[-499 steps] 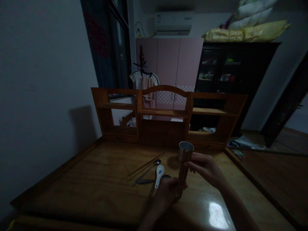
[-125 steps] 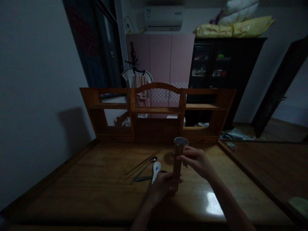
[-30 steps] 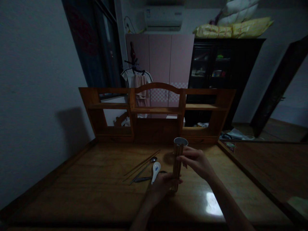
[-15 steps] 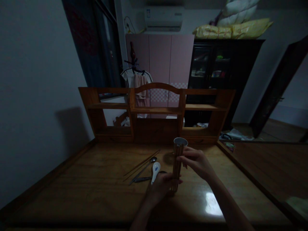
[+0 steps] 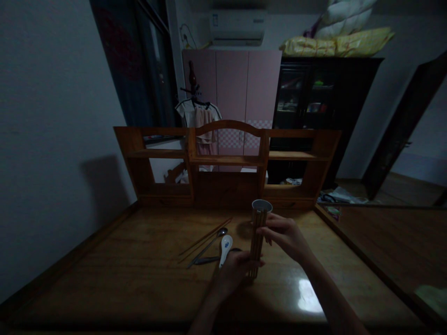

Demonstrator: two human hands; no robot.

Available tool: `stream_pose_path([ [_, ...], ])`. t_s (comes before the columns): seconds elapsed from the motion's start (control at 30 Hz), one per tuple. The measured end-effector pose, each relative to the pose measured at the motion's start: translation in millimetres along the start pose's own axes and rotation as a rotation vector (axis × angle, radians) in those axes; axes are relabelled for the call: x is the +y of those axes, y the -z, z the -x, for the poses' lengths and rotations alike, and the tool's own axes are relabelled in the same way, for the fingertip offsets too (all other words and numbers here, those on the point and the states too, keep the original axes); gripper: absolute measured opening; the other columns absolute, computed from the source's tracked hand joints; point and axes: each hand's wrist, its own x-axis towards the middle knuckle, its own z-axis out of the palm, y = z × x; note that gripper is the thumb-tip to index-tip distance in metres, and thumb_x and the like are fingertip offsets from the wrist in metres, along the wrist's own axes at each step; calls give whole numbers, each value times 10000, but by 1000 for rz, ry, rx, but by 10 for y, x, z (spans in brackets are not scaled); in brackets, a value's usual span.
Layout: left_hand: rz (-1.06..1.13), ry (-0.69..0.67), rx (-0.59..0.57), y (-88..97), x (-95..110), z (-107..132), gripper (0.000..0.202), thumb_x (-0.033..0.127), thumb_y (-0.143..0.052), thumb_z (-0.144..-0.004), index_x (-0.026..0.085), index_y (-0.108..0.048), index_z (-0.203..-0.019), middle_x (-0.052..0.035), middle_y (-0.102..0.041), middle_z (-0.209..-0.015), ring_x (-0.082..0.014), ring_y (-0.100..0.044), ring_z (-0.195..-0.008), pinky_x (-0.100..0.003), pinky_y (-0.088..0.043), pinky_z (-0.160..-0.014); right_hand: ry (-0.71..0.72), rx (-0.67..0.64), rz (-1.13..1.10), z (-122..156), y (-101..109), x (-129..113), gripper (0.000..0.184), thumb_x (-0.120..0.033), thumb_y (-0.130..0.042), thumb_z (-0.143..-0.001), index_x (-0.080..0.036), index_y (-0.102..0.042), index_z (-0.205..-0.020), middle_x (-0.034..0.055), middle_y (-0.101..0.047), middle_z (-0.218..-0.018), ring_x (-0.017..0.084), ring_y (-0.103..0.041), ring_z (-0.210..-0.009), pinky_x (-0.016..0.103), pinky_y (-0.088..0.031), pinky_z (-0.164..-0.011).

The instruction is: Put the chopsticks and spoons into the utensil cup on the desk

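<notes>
Holding upright chopsticks (image 5: 257,243); left hand (image 5: 234,270) low, right hand (image 5: 285,232) high

Left of the chopstick bundle (image 5: 257,244) on the desk (image 5: 115,279): soup spoon (image 5: 226,244), farther left, loose chopsticks (image 5: 206,236). Behind the bundle: cup (image 5: 262,204), then hutch (image 5: 226,160).

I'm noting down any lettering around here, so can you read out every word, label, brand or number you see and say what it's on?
Nothing can be read.
Sticker on the air conditioner: too small and blurred.
White spoon: a blue mark, too small to make out.
Bundle of sticks and metal cup: no lettering visible.
</notes>
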Motion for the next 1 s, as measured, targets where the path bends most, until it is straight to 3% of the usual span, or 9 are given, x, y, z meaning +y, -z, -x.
stream_pose_path([
  [0.3, 1, 9, 1, -1, -8, 2, 348, 419, -684, -768, 158, -760, -985, -77, -736, -967, -241, -649, -874, -310, -473, -766, 9, -2, 13, -4, -1, 3, 246, -370, -685, -834, -167, -724, -701, 35, -604, -798, 117, -537, -598, 236, -407, -499],
  [0.67, -41, -7, -14, 7, 50, 12, 385, 462, -662, -776, 147, -761, -972, -70, -740, -963, -239, -646, -896, -306, -471, -799, 8, -14, 16, 6, 5, 9, 197, -350, -681, -847, -167, -754, -834, 52, -629, -889, 101, -527, -593, 228, -413, -506],
  [1.0, -13, -22, -9, 6, 6, 7, 354, 424, -660, -780, 146, -761, -974, -80, -739, -986, -243, -653, -912, -298, -478, -779, 5, -16, -16, 8, 4, 2, 202, -345, -688, -840, -160, -739, -777, 34, -589, -827, 102, -527, -582, 233, -409, -493],
])
